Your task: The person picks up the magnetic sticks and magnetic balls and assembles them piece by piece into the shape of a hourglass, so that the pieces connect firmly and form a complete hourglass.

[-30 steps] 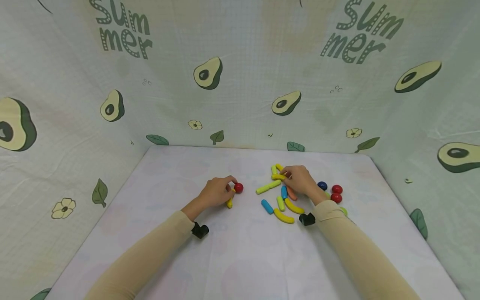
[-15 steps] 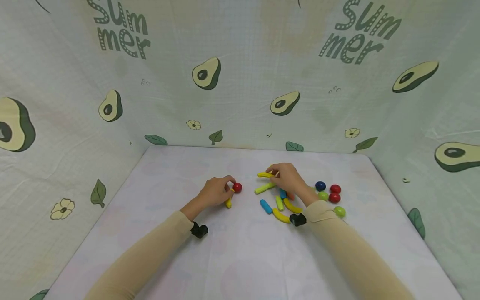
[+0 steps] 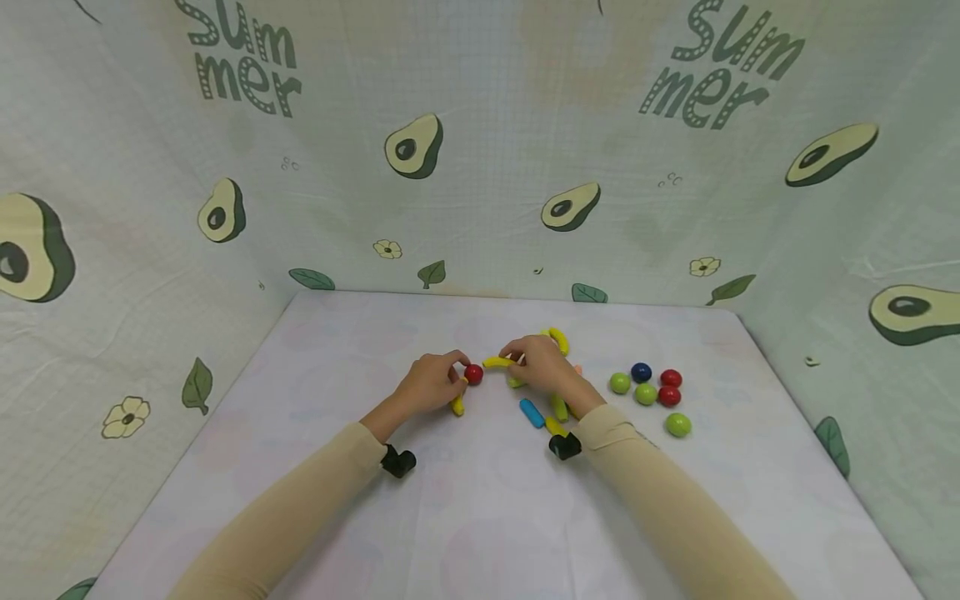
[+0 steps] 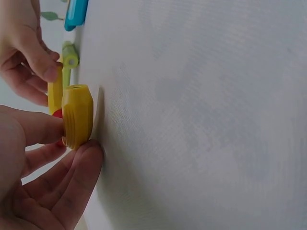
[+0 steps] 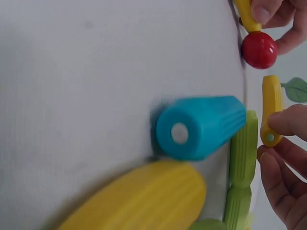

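Observation:
In the head view my left hand [image 3: 430,383] is left of centre, pinching a short curved yellow rod [image 4: 77,115] between thumb and fingers. A glossy red ball [image 3: 473,375] sits at the far end of that rod, beside the left fingertips. My right hand [image 3: 542,364] pinches a second curved yellow rod [image 5: 272,103], which points left toward the ball. A small gap shows between this rod's free tip and the ball in the right wrist view. Yellow-green straight rods [image 5: 243,148] lie just beneath the right hand, partly hidden by it.
Near the right forearm lie a blue rod [image 3: 532,413], a yellow-green rod [image 3: 560,407] and a curved yellow rod [image 3: 555,426]. Another curved yellow rod [image 3: 559,340] is behind the hand. Further right are several green balls [image 3: 678,425], a dark blue ball [image 3: 641,372] and red balls [image 3: 670,396].
My right hand has picked the curved yellow rod out of the group of rods and carried it left, close to the red ball. My left hand has stayed in place with its rod.

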Motion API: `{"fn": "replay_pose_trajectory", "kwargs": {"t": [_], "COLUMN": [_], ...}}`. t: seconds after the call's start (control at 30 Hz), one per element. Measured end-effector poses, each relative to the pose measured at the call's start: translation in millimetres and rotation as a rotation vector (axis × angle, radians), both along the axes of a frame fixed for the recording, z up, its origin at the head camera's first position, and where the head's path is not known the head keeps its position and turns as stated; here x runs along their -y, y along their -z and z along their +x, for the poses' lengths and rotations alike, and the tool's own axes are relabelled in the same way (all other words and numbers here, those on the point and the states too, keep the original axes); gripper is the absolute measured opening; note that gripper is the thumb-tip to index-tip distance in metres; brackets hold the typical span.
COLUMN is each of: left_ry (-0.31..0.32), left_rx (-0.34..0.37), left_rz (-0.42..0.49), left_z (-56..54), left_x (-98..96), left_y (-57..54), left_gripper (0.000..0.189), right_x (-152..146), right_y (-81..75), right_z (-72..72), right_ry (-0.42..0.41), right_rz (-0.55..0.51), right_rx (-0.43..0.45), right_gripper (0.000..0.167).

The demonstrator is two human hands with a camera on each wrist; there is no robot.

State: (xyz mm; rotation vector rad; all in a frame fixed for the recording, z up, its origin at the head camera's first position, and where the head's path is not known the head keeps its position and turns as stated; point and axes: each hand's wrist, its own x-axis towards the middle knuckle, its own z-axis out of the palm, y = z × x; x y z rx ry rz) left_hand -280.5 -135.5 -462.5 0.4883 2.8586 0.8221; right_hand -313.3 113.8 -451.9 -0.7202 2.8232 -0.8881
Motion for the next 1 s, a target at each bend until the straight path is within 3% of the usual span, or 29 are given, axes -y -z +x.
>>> {"fn": "replay_pose_trajectory", "kwargs": {"t": [0.47, 0.67, 1.0], "left_ry": [0.02, 0.04, 0.04], "left_rx": [0.022, -0.019, 0.014], "left_rz": [0.013, -0.005, 0.068], "left_z": [-0.8, -4.2, -11.8], "left_x": [3.0, 3.4, -0.1], "left_y": [-0.5, -0.9, 4.7], "left_gripper": [0.036, 0.034, 0.025], "right_x": [9.1, 15.2, 27.6], "right_y": [3.2, 2.9, 6.8], "right_z": [1.7, 3.3, 2.6], "right_ry": [-0.016, -0.079, -0.117], "right_rz": [0.004, -0.001, -0.035], "right_rx": [0.032, 0.002, -0.02], "right_gripper": [0.029, 0.027, 0.018]}}
